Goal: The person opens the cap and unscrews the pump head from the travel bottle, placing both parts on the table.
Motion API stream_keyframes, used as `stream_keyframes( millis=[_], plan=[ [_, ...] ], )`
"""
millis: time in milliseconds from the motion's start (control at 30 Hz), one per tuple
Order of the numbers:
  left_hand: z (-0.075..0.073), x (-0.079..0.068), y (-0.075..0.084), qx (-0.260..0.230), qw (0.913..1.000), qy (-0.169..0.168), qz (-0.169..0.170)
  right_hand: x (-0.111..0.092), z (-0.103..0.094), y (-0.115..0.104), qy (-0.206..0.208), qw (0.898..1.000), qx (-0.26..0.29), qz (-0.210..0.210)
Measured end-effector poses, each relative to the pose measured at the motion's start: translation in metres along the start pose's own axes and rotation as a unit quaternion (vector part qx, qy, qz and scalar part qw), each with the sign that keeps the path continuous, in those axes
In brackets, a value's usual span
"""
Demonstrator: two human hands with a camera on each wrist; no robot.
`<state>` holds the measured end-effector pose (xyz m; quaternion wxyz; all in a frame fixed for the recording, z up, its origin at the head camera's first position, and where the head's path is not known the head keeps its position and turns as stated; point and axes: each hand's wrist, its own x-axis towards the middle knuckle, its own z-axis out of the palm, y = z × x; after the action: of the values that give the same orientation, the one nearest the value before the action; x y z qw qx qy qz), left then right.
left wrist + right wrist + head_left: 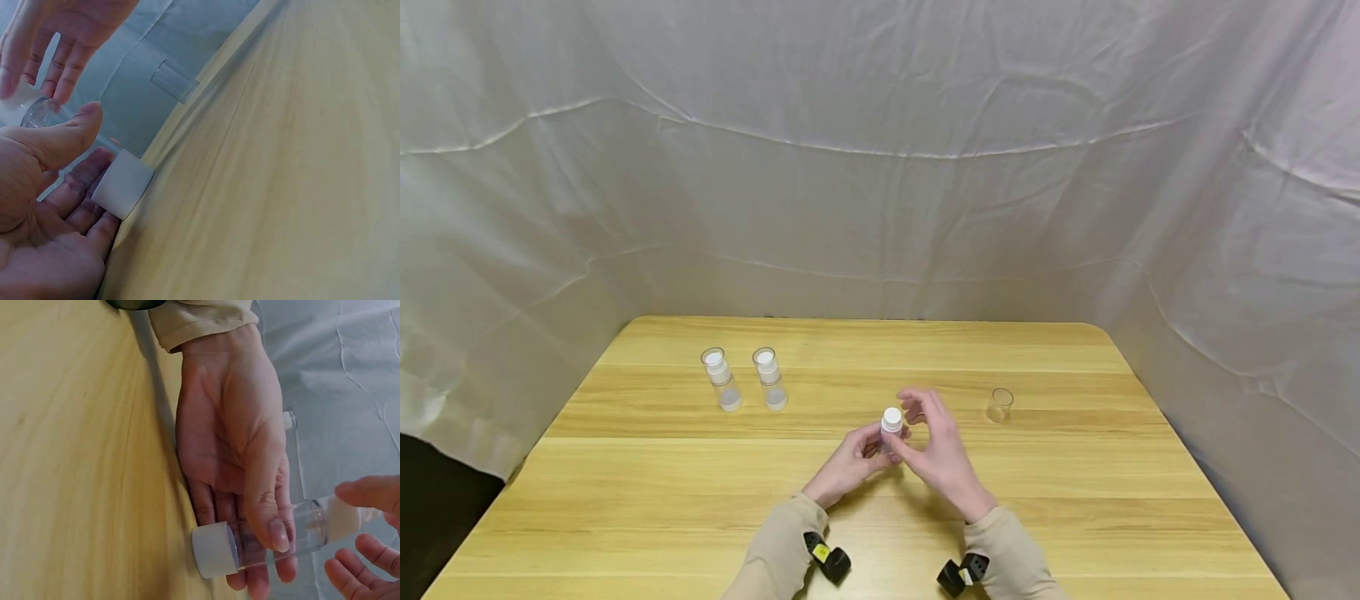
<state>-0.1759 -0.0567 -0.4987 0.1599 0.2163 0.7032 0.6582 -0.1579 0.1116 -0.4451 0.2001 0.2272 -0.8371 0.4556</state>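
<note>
A small pump bottle (892,421) with a white top stands upright at the front middle of the table. Its clear body and white base (214,550) show in the right wrist view, the base at the tabletop. My left hand (846,468) holds the clear body between thumb and fingers. At the bottle's top, my right hand (949,460) is spread, its thumb against or very near the white pump part (340,517) and its other fingers lifted away. To the right stands a clear cylindrical cap (1000,406), apart from both hands.
Two similar bottles (721,379) (770,379) with clear caps over their white tops stand at the back left of the wooden table (1075,517). Pale cloth (880,208) hangs behind the table and along its sides.
</note>
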Motion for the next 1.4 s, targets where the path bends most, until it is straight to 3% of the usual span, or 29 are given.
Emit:
stream_keyframes(
  millis=[567,1400],
  plan=[
    [0.0005,-0.0006,-0.0013,0.001,1.0,0.004,-0.007,-0.0025,0.0066,0.0001,0.005,0.999,-0.007,-0.038],
    [0.0001,-0.0001,-0.0019,0.001,1.0,0.0,-0.003,-0.0035,0.007,0.0009,0.011,0.998,-0.025,-0.055]
  ],
)
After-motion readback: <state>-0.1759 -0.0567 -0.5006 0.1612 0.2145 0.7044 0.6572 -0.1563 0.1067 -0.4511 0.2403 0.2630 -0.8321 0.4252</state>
